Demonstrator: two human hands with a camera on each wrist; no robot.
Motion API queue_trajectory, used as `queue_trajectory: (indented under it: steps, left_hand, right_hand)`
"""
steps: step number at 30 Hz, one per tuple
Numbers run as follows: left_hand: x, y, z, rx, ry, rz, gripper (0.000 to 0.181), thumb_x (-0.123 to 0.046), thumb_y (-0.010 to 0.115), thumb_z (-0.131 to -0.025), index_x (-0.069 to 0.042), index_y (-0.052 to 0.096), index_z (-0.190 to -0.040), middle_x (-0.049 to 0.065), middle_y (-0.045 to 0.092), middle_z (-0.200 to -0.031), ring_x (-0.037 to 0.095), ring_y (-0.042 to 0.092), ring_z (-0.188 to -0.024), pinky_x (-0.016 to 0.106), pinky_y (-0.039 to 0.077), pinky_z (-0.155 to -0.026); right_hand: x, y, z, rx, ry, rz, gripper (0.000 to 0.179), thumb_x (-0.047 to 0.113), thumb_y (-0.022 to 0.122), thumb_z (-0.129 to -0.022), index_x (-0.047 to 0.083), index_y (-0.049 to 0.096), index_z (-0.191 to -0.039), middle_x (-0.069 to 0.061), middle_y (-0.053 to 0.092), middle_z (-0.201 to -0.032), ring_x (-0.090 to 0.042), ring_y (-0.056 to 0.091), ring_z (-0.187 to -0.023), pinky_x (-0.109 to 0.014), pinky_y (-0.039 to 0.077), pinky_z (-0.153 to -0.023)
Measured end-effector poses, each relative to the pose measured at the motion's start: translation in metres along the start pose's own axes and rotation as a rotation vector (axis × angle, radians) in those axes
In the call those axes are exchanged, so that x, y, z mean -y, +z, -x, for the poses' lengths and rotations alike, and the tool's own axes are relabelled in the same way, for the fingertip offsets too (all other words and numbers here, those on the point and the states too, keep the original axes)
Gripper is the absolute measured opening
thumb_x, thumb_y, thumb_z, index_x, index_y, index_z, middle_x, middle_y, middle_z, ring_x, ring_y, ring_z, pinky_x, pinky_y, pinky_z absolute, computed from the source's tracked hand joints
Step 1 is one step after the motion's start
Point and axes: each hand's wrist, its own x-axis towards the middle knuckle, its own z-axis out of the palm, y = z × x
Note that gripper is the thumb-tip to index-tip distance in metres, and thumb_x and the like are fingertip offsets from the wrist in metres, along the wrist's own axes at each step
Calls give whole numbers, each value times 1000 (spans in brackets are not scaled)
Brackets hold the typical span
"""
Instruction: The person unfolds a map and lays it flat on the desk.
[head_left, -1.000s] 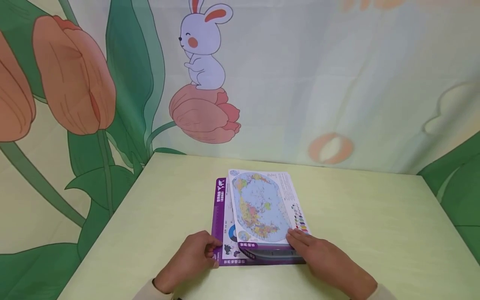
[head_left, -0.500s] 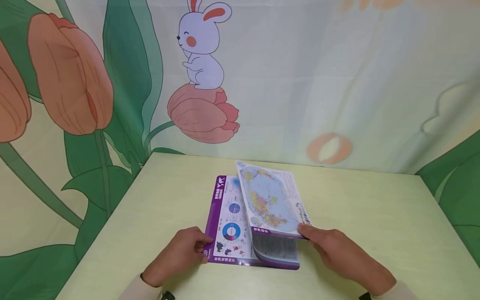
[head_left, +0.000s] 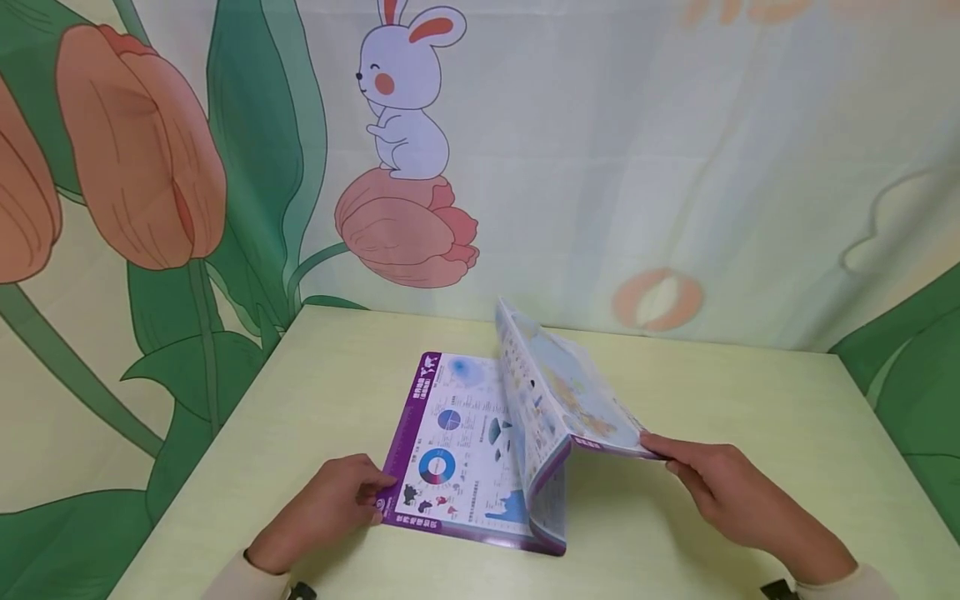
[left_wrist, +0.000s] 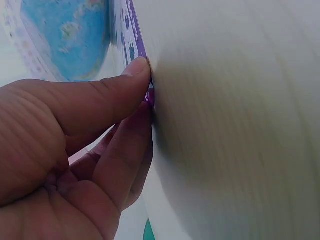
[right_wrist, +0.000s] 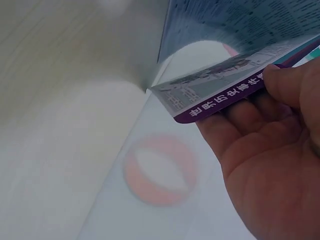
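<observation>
A folding world map (head_left: 472,450) with purple borders, printed with charts and Chinese text, stands partly unfolded on the table. Its left panel lies flat, while the middle folds rise in a zigzag and the right panel slants off the tabletop. My left hand (head_left: 330,504) pinches the near left corner; the left wrist view shows the thumb and fingers on the map's purple edge (left_wrist: 134,27). With my right hand (head_left: 738,492) I grip the near right edge of the raised panel. In the right wrist view, the thumb lies over the map's printed border (right_wrist: 225,97) and the fingers are beneath.
The pale yellow-green table (head_left: 322,375) extends around the map on all sides. Behind it hangs a curtain-like backdrop (head_left: 562,167) with a painted rabbit, tulips and leaves, meeting the table's far edge.
The map has gone from a nearly stacked fold to a zigzag. My right hand has moved right and lifted its panel; my left hand has slid slightly left with the corner.
</observation>
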Motion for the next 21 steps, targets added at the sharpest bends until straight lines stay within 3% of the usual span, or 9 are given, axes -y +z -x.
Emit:
queue_trajectory:
  steps: [10,16,21]
  left_hand:
    - [21,-16,8,-14,-64,11,45,3,84,-84,-9,78,-127,-3,63,-96,14,55,-87,28,54,-78]
    - [38,-26,14,-33,-88,10,43,4,83,-85,-6,77,-127,0,63,-96,16,55,-88,32,54,-81]
    - [47,-31,18,-45,-104,4,42,4,82,-86,-3,76,-127,2,64,-96,18,55,-87,34,54,-81]
  right_hand:
    - [-12,-10,29,-65,20,54,59,-12,77,-86,15,70,-138,-4,77,-127,-1,71,-111,-1,45,-90]
    - [-24,-15,53,-85,112,42,57,-10,77,-87,17,71,-137,-1,77,-126,5,67,-112,-1,45,-89]
    - [-34,-18,71,-144,175,103,50,-7,78,-87,17,74,-131,2,78,-120,10,65,-107,-1,44,-83]
